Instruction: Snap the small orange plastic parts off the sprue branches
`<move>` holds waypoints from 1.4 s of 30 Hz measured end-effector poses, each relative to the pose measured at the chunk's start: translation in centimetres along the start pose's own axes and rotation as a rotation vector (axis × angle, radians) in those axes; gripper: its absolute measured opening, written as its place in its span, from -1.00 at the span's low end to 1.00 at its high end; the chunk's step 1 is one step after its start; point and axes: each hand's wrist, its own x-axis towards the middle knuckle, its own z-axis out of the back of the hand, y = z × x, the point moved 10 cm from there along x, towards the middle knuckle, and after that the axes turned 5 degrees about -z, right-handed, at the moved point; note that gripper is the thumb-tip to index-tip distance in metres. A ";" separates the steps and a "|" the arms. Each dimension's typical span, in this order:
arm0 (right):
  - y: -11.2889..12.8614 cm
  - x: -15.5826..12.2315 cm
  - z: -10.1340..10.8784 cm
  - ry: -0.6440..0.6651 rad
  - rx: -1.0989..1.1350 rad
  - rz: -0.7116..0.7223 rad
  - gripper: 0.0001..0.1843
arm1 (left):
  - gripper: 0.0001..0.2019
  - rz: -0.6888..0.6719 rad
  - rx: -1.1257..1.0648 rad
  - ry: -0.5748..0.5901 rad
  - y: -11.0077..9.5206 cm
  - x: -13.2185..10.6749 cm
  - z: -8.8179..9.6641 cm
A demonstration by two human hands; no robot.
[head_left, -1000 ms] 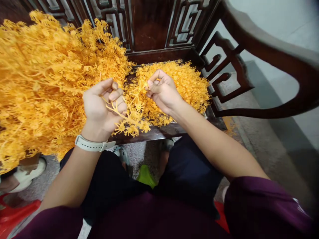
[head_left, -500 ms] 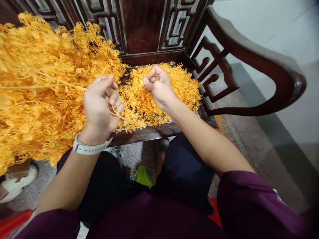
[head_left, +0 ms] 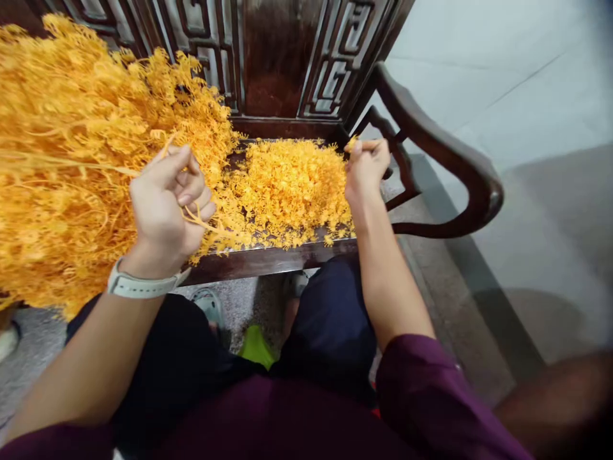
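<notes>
My left hand point(head_left: 170, 201) is closed around a thin orange stem point(head_left: 108, 167), which runs left into a big heap of orange artificial foliage point(head_left: 71, 223). A forked stem end point(head_left: 204, 222) sticks out below its fingers. My right hand point(head_left: 368, 167) is raised at the right end of the bench seat, thumb and fingers pinched together. A small yellow-orange sprig point(head_left: 352, 143) shows at its fingertips. Between the hands lies a lower pile of small orange sprigs point(head_left: 292, 185) on the dark wooden bench point(head_left: 268, 260).
A carved wooden backrest point(head_left: 272, 57) rises behind the piles. On the right curves the bench's armrest point(head_left: 445, 147), beside a pale wall point(head_left: 541, 115). Below the seat front are my knees, a light clog point(head_left: 209, 305) and a bright green object point(head_left: 257, 347).
My right hand has moved right, away from my left hand and past the pile, with a small sprig in its fingertips. My left hand keeps its hold; the view has shifted slightly.
</notes>
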 end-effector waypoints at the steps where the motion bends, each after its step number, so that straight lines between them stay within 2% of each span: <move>1: 0.1 -0.2 0.8 -0.066 -0.015 0.036 -0.37 | -0.64 0.039 -0.035 -0.025 0.4 0.5 0.9; 3: 0.9 -1.1 0.6 -0.118 -0.074 0.119 -0.38 | -0.72 0.182 -0.130 -0.084 1.9 1.2 2.6; 5: 1.5 -1.9 -1.3 -0.050 -0.158 0.185 -0.39 | -0.76 0.272 -0.221 -0.135 2.7 1.5 3.6; 7: 1.7 -2.2 -2.9 0.008 -0.227 0.212 -0.38 | -0.75 0.271 -0.265 -0.131 2.4 1.4 3.7; 10: 1.9 -2.3 -3.5 0.013 -0.277 0.195 -0.39 | -0.68 0.205 -0.289 -0.053 1.3 1.0 2.7; 13: 3.6 -3.8 -4.4 0.022 -0.251 0.183 -0.46 | -0.62 0.188 -0.355 -0.003 1.0 0.5 2.0; 15: 5.6 -6.0 -6.8 0.184 -0.178 0.164 -0.51 | -0.58 0.188 -0.411 0.011 1.0 0.5 2.0; 16: 6.6 -7.6 -8.6 0.331 -0.123 0.139 -0.52 | -0.56 0.185 -0.439 0.020 0.9 0.6 2.0; 19: 9.1 -14.8 -14.8 0.917 0.019 -0.008 -0.53 | -0.47 0.168 -0.499 0.059 0.6 0.9 1.9; 20: 9.8 -17.2 -16.2 1.059 0.067 -0.052 -0.54 | -0.44 0.157 -0.510 0.072 0.4 0.9 1.9; 21: 10.3 -19.1 -17.2 1.160 0.114 -0.090 -0.55 | -0.41 0.146 -0.516 0.084 0.2 1.0 1.8; 23: 11.0 -21.3 -18.7 1.241 0.224 -0.152 -0.55 | -0.38 0.124 -0.515 0.099 -0.1 1.0 1.7; 27: 10.7 -22.6 -20.2 1.188 0.451 -0.298 -0.49 | -0.36 0.106 -0.492 0.105 -0.1 1.0 1.4; 32: 10.2 -21.5 -19.8 0.993 0.644 -0.461 -0.51 | -0.42 0.102 -0.480 0.116 -0.1 1.2 1.2; 39: 8.7 -18.6 -18.0 0.825 0.643 -0.523 -0.53 | -0.47 0.062 -0.363 0.056 -0.6 2.0 2.3; 42: 8.0 -17.3 -17.3 0.744 0.579 -0.502 -0.56 | -0.47 0.094 -0.306 0.043 -0.2 1.6 1.9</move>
